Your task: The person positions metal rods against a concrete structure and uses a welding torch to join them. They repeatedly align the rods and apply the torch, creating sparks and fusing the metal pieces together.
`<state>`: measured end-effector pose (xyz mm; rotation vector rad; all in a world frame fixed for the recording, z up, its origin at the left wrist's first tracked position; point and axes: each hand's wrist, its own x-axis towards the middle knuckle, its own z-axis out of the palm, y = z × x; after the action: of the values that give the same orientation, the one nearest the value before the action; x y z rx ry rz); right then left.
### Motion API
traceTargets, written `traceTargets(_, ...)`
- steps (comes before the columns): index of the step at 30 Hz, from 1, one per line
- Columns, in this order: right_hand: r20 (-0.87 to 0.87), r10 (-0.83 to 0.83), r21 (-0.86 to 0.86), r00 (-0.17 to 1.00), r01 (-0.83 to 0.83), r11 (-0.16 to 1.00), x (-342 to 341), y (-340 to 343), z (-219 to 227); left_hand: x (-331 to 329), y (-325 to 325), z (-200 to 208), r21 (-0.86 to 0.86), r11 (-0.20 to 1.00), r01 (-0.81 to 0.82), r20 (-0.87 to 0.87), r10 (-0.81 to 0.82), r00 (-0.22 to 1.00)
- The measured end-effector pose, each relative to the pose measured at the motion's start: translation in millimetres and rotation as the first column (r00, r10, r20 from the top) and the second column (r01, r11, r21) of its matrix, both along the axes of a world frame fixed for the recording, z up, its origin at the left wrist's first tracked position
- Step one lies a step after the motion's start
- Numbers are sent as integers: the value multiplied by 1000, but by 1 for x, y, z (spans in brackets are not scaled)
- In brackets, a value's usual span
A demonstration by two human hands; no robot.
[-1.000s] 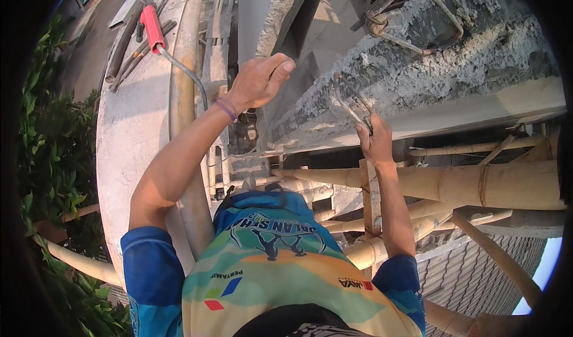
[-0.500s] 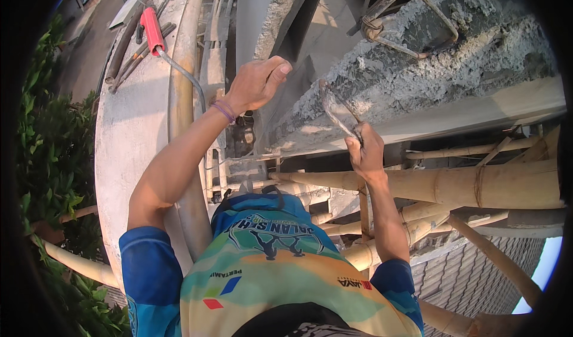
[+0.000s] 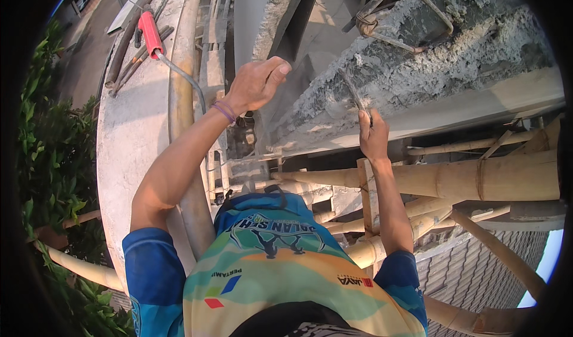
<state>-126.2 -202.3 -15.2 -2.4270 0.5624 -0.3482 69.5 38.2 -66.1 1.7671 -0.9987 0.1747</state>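
Held out in front of me, my right hand [image 3: 374, 135] is closed around a thin, grey, crusted metal tool [image 3: 353, 91]. The tool's far end meets the rough face of a concrete beam [image 3: 412, 80] that has crumbly grey mortar on it. My left hand [image 3: 258, 84], with a purple band at the wrist, is to the left, fingers curled in and thumb on top. Whatever it grips, if anything, is hidden behind the fingers. A bent metal loop [image 3: 366, 24], tied with wire, sticks out of the beam beyond my right hand.
A red-handled tool with a grey cable [image 3: 150, 31] lies on the pale ledge [image 3: 134, 128] at left, beside several dark rods [image 3: 134, 62]. Bamboo poles [image 3: 507, 179] cross at right, above a tiled roof [image 3: 483, 271]. Leafy branches [image 3: 54, 158] fill the far left.
My right hand has shifted slightly right and toward the beam, and the tool has turned to show as a narrow strip. My left hand has stayed in place.
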Motion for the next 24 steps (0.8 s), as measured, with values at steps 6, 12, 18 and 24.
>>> traceTargets(6, 398, 537, -338, 744, -425, 840, -5, 7, -14, 1, -1, -2, -27, 1000, -10, -1, 10, 1000)
traceTargets(12, 170, 227, -103, 959, -212, 972, -7, 4, -24, 7, 2, -2, 15, 1000, -4, 44, 3, 999)
traceTargets(18, 220, 294, -255, 930, -237, 938, -9, -1, -27, 2, 1, -6, 18, 1000, 16, 35, -16, 999)
traceTargets(24, 376, 653, -405, 658, -517, 754, -9, -4, -27, 4, -3, -6, -50, 998, -37, 42, 39, 998)
